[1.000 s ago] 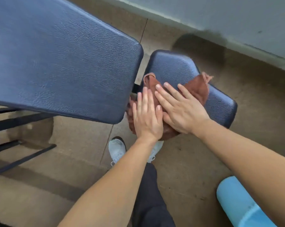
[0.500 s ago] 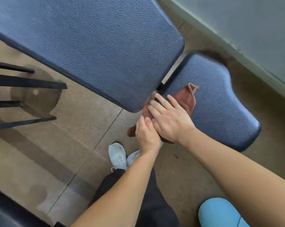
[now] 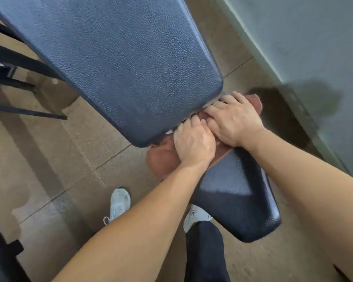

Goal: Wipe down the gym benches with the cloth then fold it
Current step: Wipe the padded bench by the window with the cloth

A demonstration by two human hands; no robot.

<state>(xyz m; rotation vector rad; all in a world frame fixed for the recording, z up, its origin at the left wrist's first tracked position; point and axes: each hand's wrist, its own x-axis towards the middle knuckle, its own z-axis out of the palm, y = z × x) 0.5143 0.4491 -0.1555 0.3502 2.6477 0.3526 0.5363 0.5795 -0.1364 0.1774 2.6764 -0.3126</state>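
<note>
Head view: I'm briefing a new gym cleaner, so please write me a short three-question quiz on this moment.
1. True or false: the brown cloth is held up in mid-air.
2. The left hand and the right hand: which touch the cloth? A) left only B) right only C) both
3. Fill in: the hands work where the seat pad meets the ____ pad.
Key: 1 false, it lies on the seat pad, one end overhanging the edge. 2 C. 3 backrest.
</note>
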